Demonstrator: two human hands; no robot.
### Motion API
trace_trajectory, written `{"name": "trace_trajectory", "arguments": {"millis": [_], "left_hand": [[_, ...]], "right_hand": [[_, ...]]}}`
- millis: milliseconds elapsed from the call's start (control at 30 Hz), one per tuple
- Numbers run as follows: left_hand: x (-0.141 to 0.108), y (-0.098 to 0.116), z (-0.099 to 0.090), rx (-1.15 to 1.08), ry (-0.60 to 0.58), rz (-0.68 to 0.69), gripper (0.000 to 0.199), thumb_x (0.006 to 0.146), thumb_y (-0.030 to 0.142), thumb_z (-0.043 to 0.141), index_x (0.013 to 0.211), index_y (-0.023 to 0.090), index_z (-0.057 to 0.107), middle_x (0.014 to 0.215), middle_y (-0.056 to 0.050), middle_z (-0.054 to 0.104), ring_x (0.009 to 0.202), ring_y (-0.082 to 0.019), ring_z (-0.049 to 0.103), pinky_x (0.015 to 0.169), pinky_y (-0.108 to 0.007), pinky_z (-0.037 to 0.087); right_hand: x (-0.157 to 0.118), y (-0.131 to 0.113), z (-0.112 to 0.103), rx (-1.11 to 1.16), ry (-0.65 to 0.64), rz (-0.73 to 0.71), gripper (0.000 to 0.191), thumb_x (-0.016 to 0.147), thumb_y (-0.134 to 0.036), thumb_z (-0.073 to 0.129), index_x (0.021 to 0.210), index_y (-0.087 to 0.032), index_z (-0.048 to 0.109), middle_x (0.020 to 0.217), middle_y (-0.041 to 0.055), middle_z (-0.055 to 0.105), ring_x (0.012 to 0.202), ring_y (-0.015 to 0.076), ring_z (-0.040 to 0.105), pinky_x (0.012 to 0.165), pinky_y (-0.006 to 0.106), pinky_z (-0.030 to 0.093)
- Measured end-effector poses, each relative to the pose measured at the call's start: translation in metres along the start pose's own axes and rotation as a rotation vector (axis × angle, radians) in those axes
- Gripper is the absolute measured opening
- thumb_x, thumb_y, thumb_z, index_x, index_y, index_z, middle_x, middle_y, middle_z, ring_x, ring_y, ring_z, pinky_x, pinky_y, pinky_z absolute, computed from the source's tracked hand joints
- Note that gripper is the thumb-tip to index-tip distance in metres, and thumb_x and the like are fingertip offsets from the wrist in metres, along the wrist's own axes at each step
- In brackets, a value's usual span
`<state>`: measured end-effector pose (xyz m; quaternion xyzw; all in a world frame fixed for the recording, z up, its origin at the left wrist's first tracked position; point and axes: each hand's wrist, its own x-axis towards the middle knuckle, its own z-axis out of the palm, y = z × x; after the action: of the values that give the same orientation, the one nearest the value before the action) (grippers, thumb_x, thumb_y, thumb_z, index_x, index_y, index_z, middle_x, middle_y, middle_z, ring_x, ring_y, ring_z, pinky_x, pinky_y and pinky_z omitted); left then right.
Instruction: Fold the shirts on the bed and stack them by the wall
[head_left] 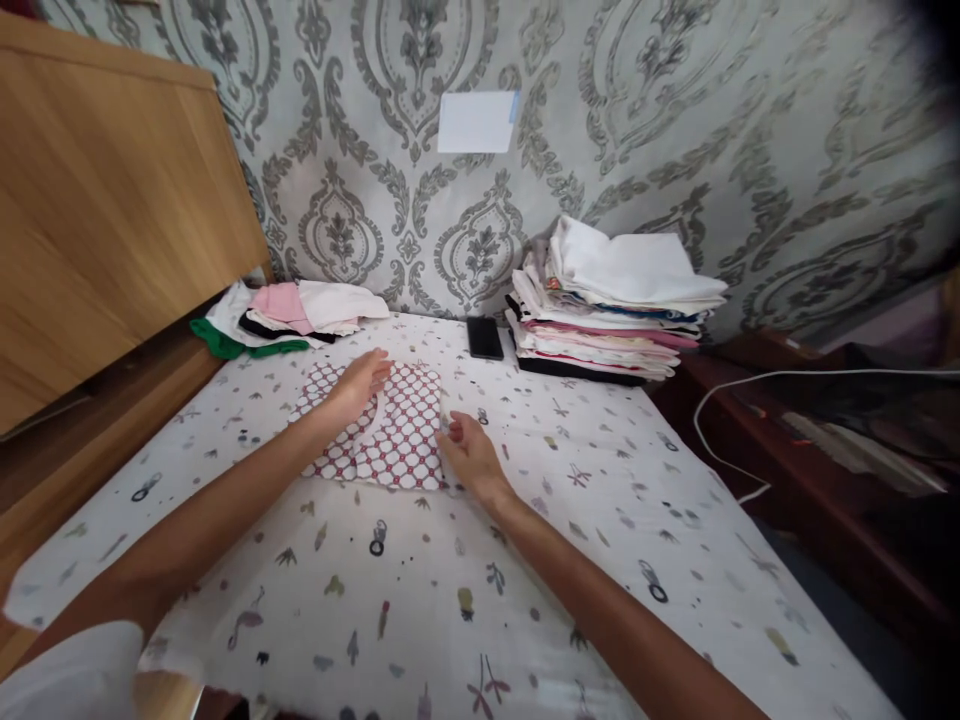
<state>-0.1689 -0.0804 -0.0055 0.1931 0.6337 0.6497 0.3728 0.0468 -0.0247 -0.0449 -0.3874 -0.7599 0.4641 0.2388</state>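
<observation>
A folded cloth garment (401,430) with a red and dark lattice print on white lies flat on the patterned sheet. My left hand (361,385) rests over its upper middle, fingers stretched out and flat. Beneath that hand a curved edge shows in the fabric, perhaps a neckline. At the garment's right edge is my right hand (474,458), its thumb side by the fabric and its fingers loosely bent, apart from the thumb. No grip on the cloth is visible there.
A tall stack of folded clothes (607,325) stands at the back right, beside a black phone (484,338). Loosely piled clothes (300,312) lie at the back left near a wooden cabinet (112,190). A white cable (705,410) hangs at the right over dark furniture (795,470).
</observation>
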Motion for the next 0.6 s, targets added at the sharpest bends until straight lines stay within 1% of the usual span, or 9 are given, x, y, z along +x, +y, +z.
{"name": "trace_trajectory", "arguments": {"millis": [67,133,233,300,333,400,467,533,600], "left_hand": [[-0.017,-0.007,-0.002,-0.002,0.021,-0.057,0.033,0.097,0.041,0.049,0.121,0.018,0.058,0.142,-0.018,0.057,0.129,-0.024,0.055,0.102,-0.034,0.045],[-0.027,-0.012,-0.003,0.000,0.028,-0.070,0.031,0.096,0.040,0.053,0.119,0.021,0.058,0.143,-0.016,0.056,0.130,-0.025,0.054,0.100,-0.035,0.046],[-0.029,-0.014,-0.005,-0.014,0.035,-0.089,0.029,0.094,0.042,0.057,0.116,0.022,0.059,0.143,-0.015,0.055,0.131,-0.026,0.053,0.096,-0.035,0.048],[-0.026,-0.013,-0.008,-0.033,0.029,-0.113,0.029,0.094,0.043,0.058,0.113,0.021,0.059,0.141,-0.016,0.056,0.130,-0.026,0.054,0.095,-0.036,0.050],[-0.025,-0.012,-0.009,-0.044,0.024,-0.126,0.029,0.094,0.043,0.058,0.112,0.020,0.059,0.140,-0.017,0.056,0.129,-0.026,0.054,0.094,-0.036,0.050],[-0.022,-0.011,-0.013,-0.061,0.013,-0.148,0.030,0.094,0.046,0.057,0.109,0.019,0.059,0.139,-0.017,0.056,0.127,-0.026,0.055,0.089,-0.034,0.053],[-0.020,-0.007,-0.018,-0.083,-0.010,-0.174,0.034,0.094,0.050,0.056,0.106,0.019,0.059,0.135,-0.018,0.058,0.122,-0.026,0.058,0.083,-0.031,0.055],[-0.019,0.000,-0.026,-0.120,-0.067,-0.212,0.040,0.093,0.057,0.055,0.103,0.018,0.059,0.123,-0.017,0.063,0.109,-0.025,0.063,0.074,-0.030,0.056],[-0.019,0.009,-0.036,-0.167,-0.157,-0.260,0.050,0.090,0.066,0.052,0.099,0.017,0.060,0.105,-0.013,0.068,0.090,-0.023,0.066,0.067,-0.030,0.055]], "right_hand": [[0.006,-0.006,0.003,0.030,-0.021,0.057,0.054,0.073,-0.036,0.073,0.123,-0.020,0.059,0.103,0.0085,0.065,0.093,0.0242,0.062,0.092,0.044,0.050],[0.009,-0.014,0.007,0.091,-0.048,0.130,0.056,0.066,-0.031,0.078,0.118,-0.021,0.059,0.097,0.0067,0.066,0.088,0.0239,0.062,0.084,0.041,0.052],[0.012,-0.024,0.010,0.274,-0.146,0.295,0.046,0.061,-0.023,0.078,0.103,-0.021,0.060,0.091,0.0054,0.068,0.078,0.0224,0.064,0.063,0.034,0.052],[0.011,-0.032,0.010,0.412,-0.229,0.384,0.040,0.060,-0.020,0.076,0.097,-0.019,0.060,0.088,0.0051,0.069,0.071,0.0198,0.064,0.055,0.030,0.050],[0.010,-0.036,0.011,0.482,-0.261,0.400,0.039,0.060,-0.019,0.074,0.097,-0.019,0.060,0.086,0.0044,0.070,0.068,0.0180,0.063,0.054,0.028,0.049],[0.008,-0.046,0.013,0.600,-0.287,0.373,0.040,0.061,-0.018,0.072,0.100,-0.019,0.062,0.080,0.0014,0.069,0.061,0.0144,0.060,0.051,0.025,0.046],[0.006,-0.058,0.019,0.660,-0.311,0.294,0.045,0.063,-0.020,0.071,0.107,-0.021,0.063,0.076,-0.0019,0.068,0.056,0.0121,0.057,0.047,0.022,0.041],[0.006,-0.070,0.030,0.642,-0.337,0.206,0.052,0.065,-0.022,0.070,0.116,-0.023,0.062,0.074,-0.0037,0.066,0.054,0.0116,0.054,0.045,0.022,0.038],[0.008,-0.081,0.045,0.579,-0.337,0.116,0.060,0.066,-0.021,0.069,0.125,-0.022,0.059,0.074,-0.0040,0.064,0.057,0.0120,0.054,0.049,0.023,0.039]]}}
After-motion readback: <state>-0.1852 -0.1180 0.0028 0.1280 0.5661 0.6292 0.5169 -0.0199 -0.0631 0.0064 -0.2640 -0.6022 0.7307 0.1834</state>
